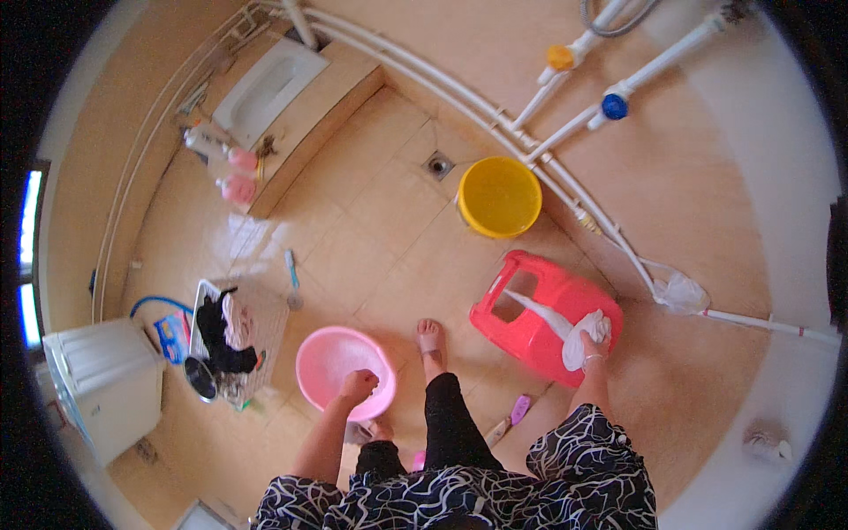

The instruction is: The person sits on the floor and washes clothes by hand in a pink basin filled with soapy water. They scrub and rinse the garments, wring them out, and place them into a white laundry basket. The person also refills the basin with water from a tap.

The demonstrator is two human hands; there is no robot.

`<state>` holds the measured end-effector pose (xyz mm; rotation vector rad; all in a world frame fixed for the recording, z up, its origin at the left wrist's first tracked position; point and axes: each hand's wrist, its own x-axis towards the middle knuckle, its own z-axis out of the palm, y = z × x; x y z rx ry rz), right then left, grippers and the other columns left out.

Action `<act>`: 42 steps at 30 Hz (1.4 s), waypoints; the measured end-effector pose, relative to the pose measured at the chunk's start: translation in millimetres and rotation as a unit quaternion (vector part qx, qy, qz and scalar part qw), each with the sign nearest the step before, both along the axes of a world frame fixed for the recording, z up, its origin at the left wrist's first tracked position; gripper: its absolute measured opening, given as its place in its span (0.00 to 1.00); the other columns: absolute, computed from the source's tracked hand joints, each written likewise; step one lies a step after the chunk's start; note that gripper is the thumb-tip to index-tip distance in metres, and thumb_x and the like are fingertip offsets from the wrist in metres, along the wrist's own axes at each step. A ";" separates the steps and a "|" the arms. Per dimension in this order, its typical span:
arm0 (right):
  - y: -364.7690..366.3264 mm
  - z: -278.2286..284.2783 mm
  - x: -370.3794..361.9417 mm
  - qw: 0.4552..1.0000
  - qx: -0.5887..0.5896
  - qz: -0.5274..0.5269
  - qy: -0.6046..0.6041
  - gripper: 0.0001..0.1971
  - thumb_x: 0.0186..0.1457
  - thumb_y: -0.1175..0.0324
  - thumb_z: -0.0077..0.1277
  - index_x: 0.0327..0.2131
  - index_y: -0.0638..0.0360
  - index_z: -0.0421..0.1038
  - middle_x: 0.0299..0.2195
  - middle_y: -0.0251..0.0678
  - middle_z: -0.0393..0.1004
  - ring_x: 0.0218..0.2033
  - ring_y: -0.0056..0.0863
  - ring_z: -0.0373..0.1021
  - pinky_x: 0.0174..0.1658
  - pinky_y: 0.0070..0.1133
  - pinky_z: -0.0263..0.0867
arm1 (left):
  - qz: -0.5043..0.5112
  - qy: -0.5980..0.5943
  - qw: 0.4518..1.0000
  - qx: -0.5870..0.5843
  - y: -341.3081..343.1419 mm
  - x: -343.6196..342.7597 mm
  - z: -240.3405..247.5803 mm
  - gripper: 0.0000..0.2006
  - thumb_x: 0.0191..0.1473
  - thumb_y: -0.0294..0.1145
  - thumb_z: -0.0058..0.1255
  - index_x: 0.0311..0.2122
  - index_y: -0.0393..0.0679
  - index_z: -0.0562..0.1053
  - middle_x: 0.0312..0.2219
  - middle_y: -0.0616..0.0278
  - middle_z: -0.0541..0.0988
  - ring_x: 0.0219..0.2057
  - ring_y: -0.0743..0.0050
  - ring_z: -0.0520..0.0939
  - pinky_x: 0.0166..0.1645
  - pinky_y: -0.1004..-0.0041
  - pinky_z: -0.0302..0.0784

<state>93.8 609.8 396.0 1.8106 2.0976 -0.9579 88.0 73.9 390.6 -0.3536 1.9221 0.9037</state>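
Note:
My right hand is closed on a bunched white cloth over the red plastic stool. A long, narrow white part of the cloth stretches across the stool toward its opening. My left hand is over the near right side of the pink basin, its fingers curled in. Whether anything is inside those fingers cannot be made out. The basin stands on the floor, left of my feet, and its inside looks whitish.
A yellow bucket stands beyond the stool, near a floor drain. To the left are a white basket of dark and pale clothes and a white washing machine. A purple-ended brush lies near my right leg. Pipes run along the wall.

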 end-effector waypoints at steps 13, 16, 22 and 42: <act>-171.4 47.5 37.8 0.872 -0.351 -0.001 0.342 0.29 0.36 0.68 0.49 0.46 0.60 0.53 0.42 0.36 0.61 0.42 0.31 0.59 0.44 0.28 0.57 | 0.124 -0.016 0.992 0.017 -112.4 113.2 17.8 0.12 0.42 0.35 0.42 0.28 0.36 0.70 0.20 0.58 0.74 0.19 0.73 0.75 0.25 0.74 0.70; -238.8 80.5 56.6 0.854 -0.380 0.014 0.355 0.28 0.36 0.67 0.48 0.45 0.60 0.54 0.41 0.34 0.62 0.42 0.30 0.60 0.44 0.28 0.57 | 0.185 -0.002 0.982 0.034 -164.6 152.2 7.1 0.12 0.42 0.34 0.43 0.28 0.36 0.70 0.20 0.58 0.74 0.19 0.72 0.75 0.26 0.74 0.71; -328.9 95.3 110.7 0.837 -0.407 0.000 0.364 0.26 0.35 0.64 0.49 0.42 0.60 0.57 0.39 0.34 0.63 0.41 0.30 0.60 0.44 0.28 0.57 | 0.257 -0.056 0.964 0.030 -290.9 248.5 -4.1 0.09 0.43 0.34 0.44 0.27 0.38 0.69 0.20 0.63 0.73 0.17 0.78 0.72 0.20 0.77 0.68; -576.2 -23.7 152.9 0.750 -0.445 0.469 0.139 0.33 0.30 0.61 0.57 0.42 0.62 0.56 0.36 0.37 0.63 0.39 0.27 0.61 0.42 0.21 0.57 | 0.407 -0.193 0.892 -0.038 -360.4 467.6 -12.3 0.10 0.45 0.34 0.40 0.28 0.38 0.68 0.22 0.60 0.73 0.19 0.72 0.74 0.21 0.74 0.70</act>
